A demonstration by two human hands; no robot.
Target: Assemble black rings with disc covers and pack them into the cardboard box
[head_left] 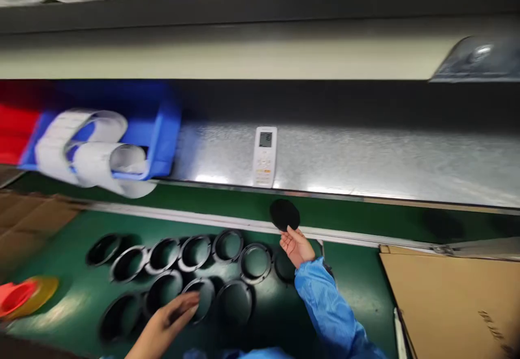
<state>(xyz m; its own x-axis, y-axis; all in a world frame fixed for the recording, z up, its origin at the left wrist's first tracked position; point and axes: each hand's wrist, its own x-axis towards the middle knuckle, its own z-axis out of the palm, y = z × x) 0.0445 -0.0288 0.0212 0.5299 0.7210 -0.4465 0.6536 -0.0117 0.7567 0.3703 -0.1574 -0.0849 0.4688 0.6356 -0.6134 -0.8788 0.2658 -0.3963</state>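
Flat black round disc (285, 214) held up over the far edge of the green mat (357, 294), pinched at its lower rim by right hand (297, 246). Left hand (166, 321), fingers loosely extended and holding nothing, rests on the near black plastic rings (179, 272). Far left, blue plastic bin (158, 131) holds white label rolls (89, 150) spilling over its front.

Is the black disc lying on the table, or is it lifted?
Lifted: the right hand holds the black disc by its edge, above the green table.

A green surface (357, 294) runs below a shiny metal shelf (365, 158) carrying a blue bin (162, 131) and a white remote control (265, 156). Cardboard (447, 305) lies at right.
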